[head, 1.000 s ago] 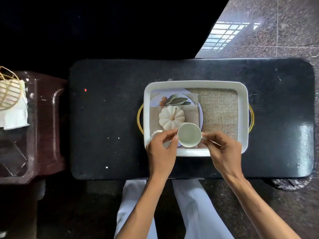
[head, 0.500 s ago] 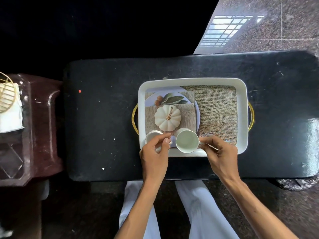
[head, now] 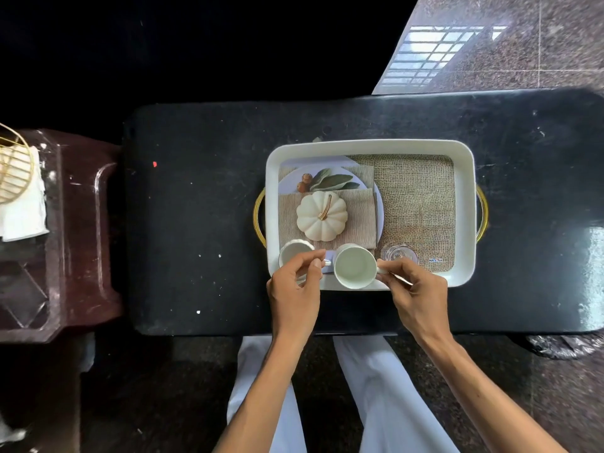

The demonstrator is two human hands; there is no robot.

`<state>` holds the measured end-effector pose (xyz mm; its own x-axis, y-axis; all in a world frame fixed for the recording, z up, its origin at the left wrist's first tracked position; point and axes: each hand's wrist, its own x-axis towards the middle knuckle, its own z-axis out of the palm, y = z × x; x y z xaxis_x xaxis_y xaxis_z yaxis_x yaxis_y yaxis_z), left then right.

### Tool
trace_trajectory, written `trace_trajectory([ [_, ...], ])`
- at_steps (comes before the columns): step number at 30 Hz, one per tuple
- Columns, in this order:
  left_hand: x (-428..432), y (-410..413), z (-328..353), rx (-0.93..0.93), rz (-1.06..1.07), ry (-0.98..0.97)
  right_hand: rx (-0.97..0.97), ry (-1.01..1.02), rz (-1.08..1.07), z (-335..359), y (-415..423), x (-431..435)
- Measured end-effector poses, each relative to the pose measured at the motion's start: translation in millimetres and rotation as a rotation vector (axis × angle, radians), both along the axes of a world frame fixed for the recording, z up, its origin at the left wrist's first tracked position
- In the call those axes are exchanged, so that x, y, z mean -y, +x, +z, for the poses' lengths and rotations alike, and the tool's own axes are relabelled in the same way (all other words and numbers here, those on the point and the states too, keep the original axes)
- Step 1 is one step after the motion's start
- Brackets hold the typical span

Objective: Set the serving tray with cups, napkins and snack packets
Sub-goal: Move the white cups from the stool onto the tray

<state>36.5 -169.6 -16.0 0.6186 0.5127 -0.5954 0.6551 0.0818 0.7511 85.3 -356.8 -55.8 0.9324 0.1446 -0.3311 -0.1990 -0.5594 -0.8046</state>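
A white serving tray (head: pixel 369 148) with gold handles lies on the black table (head: pixel 196 223). Its floor shows a pumpkin, leaves and burlap. Two white cups stand along its near edge. My left hand (head: pixel 294 289) pinches the handle of the left cup (head: pixel 294 251). The right cup (head: pixel 354 268) is upright and empty, and my right hand (head: pixel 415 292) pinches its handle from the right. A small clear glass (head: pixel 400 255) stands just beyond my right fingers.
A maroon side table (head: pixel 75 240) adjoins the black table on the left. It carries white napkins (head: pixel 23 217) under a gold wire holder (head: pixel 13 168). My white-trousered legs show below the table's near edge. Speckled stone floor lies at the far right.
The right cup has come down and slightly toward me to the tray's near edge. My left hand left that cup's rim and took the left cup's handle.
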Motion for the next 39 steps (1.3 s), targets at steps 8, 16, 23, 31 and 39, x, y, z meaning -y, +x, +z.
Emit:
trace_trajectory([
  [8, -2.1, -1.3, 1.3, 0.013, 0.0, -0.016, 0.004, -0.035, 0.012, -1.4, 0.2, -1.3],
  [16, -18.6, -10.7, 13.2, 0.07, 0.079, -0.023, 0.035, -0.248, 0.296, 29.6, 8.0, -12.2],
  [23, -68.3, -37.3, 44.5, 0.171, 0.241, 0.004, 0.135, -0.129, 0.381, 82.5, 0.5, -77.9],
  [31, -177.8, -106.8, 72.3, 0.184, 0.42, 0.169, 0.15, -0.048, 0.578, 83.2, -31.9, -220.7],
  [39, -310.2, -197.4, 67.1, 0.145, 0.667, 0.32, 0.141, 0.041, 0.72, 71.0, -81.8, -363.5],
])
